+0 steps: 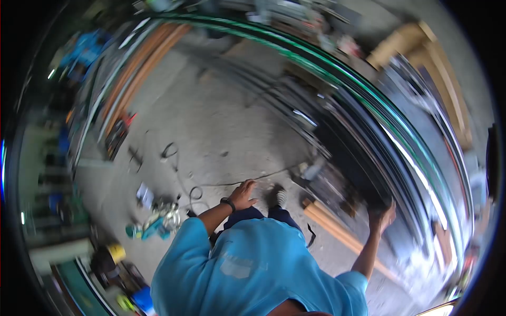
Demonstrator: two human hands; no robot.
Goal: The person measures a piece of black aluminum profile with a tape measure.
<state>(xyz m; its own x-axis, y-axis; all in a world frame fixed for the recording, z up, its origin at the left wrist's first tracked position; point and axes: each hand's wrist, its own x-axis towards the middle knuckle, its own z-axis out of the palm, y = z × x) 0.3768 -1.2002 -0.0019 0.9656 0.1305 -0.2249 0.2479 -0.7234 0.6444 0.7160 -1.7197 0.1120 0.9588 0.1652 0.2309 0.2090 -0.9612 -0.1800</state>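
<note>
My left hand loosely spread, lower centre, my right hand by dark bars, right of frame, its grip too blurred to tell

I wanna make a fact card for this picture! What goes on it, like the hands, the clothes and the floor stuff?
Left hand: open, nothing seen in it; dark wristband on
Right hand: at the near end of long dark bars; too blurred to tell if it grips
Shirt: blue
Floor: grey
On the floor: thin cable, a teal thing
Near the right arm: tan strips
Picture: partly blurry
</note>
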